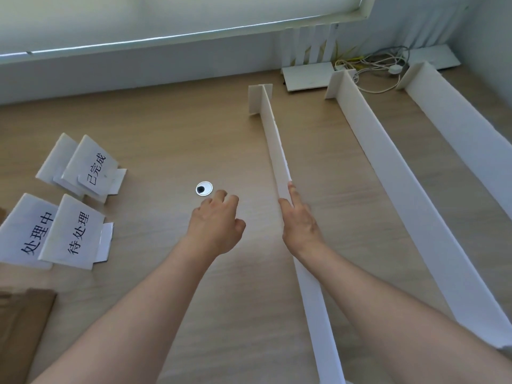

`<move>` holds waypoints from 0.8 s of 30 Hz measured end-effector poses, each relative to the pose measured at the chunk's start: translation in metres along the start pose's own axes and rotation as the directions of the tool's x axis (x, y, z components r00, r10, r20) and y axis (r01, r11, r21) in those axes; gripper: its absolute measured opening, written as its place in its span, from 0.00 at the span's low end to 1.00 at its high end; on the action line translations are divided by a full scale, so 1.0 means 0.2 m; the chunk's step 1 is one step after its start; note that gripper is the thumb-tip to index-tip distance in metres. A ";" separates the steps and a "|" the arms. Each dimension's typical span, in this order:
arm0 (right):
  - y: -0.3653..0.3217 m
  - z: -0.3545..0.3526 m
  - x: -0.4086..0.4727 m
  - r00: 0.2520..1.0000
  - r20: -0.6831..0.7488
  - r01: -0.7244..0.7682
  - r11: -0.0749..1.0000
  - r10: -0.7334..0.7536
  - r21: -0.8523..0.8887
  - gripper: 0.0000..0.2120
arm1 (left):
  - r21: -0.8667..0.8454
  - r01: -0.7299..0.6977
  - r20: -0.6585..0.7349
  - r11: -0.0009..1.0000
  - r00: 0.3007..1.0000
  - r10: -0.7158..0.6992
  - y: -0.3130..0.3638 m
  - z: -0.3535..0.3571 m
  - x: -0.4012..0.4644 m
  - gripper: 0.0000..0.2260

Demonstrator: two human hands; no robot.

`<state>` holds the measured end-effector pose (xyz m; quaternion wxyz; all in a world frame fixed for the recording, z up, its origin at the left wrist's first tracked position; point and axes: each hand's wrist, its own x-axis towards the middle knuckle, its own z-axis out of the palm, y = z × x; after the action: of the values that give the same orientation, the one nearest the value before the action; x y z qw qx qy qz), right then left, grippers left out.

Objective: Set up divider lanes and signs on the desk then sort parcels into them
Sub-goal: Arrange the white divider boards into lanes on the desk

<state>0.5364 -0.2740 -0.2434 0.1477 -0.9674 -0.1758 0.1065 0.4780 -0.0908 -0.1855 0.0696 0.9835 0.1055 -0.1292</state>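
Three long white divider boards stand on edge on the wooden desk [155, 139], running away from me. My right hand [300, 220] holds the top edge of the leftmost divider [273, 139], thumb on its left face and fingers on its right. The middle divider [388, 162] and the right divider [465, 128] stand apart from my hands. My left hand [219, 223] hovers over the desk with fingers loosely curled, holding nothing. Several white sign stands with black characters lie at the left: one sign [94, 167] further back, two signs [74, 234] nearer me.
A round cable grommet [204, 188] sits in the desk just beyond my left hand. Brown parcel material [22, 322] lies at the lower left. Cables [371, 65] and white boards [307, 74] crowd the back right by the wall.
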 end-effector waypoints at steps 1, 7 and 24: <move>-0.01 0.01 0.01 1.000 0.004 0.005 1.000 -0.005 -0.006 0.25 | 0.003 0.009 0.004 1.000 1.000 -0.009 -0.01 0.01 -0.01 0.19; -0.04 0.09 0.03 0.999 0.023 0.032 0.999 -0.031 -0.027 0.27 | 0.003 0.070 0.025 0.998 0.997 -0.070 -0.08 0.08 -0.05 0.19; -0.06 0.11 0.01 0.997 0.065 0.039 0.996 -0.034 -0.086 0.24 | -0.032 0.155 0.056 0.987 0.987 -0.153 -0.16 0.15 -0.16 0.20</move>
<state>0.5289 -0.2566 -0.2607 0.1018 -0.9657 -0.2025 0.1267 0.4343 -0.0706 -0.2089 0.0799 0.9673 0.1817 -0.1582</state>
